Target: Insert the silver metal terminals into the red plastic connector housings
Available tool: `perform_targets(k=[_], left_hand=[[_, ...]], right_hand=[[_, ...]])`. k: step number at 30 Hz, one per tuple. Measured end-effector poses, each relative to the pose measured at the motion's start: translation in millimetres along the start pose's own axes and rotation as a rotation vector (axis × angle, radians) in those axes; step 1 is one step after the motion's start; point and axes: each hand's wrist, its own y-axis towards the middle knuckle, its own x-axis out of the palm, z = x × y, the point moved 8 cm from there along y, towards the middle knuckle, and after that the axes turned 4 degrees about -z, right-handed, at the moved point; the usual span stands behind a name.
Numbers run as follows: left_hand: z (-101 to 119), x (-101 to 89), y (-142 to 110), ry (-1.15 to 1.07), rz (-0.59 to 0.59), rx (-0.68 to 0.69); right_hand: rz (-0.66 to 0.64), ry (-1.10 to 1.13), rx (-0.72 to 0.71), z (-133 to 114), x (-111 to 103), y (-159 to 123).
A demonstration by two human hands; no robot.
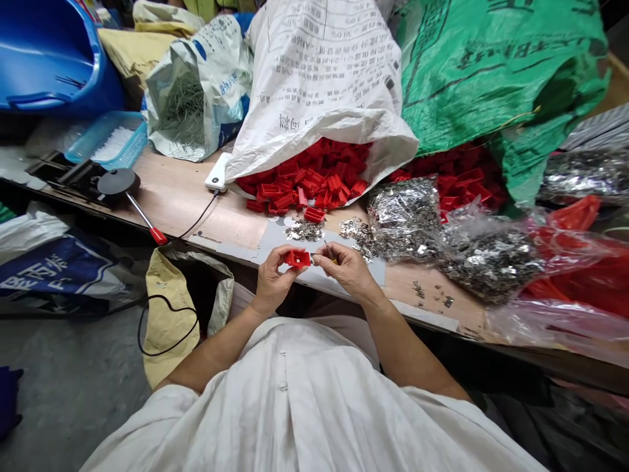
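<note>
Left hand (273, 280): fingers closed round a red plastic part (297, 259), thumb on the near side. Part sits mid-frame, just above the near edge of the surface (170, 172), open face with a small window toward the camera.

Right hand (348, 267): thumb and index pinched nearly together just right of the part, on a small dark piece (313, 257) at its right end. Too small to tell what it is, or whether it touches the part. Bit of yellow (335, 261) shows among those fingers; can't tell what that is either.

Behind the hands: grey sheet (271, 237) with two loose heaps of flat metal pieces, left heap (305, 230) and right heap (358, 231). One loose red part (314, 214) lies at the top edge of the left heap.

Upper centre: white sack (327, 59), mouth toward the camera, pile of red parts (319, 177) spilling out. Upper right: green sack (491, 72), more red parts at its mouth. Right of the heaps: two clear bags of metal pieces, nearer one (405, 216) and farther-right one (491, 262), then red plastic (584, 255) at the right edge.

Left: black lever tool (118, 185) with red grip, white device (218, 173) with black cable, light-blue basket (77, 156) of white bits. Blue tub (94, 49) upper left.
</note>
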Motion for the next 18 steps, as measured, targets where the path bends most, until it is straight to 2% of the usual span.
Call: perform_targets(k=[4,8,12,18], left_hand=[[20,-3.3,-1,0.316,0.021,0.207],[27,-1.8,-2,0.440,0.023,0.357],[26,1.3,-2,0.497,0.007,0.411],[19,2.0,0,0.504,-0.002,0.385]], right_hand=[[0.002,0.004,-0.001,-2,3,4],[0.021,-0.041,-0.003,-4,4,8],[0.065,-0.135,-0.009,-7,4,9],[0.088,-0.198,0.011,-5,4,12]])
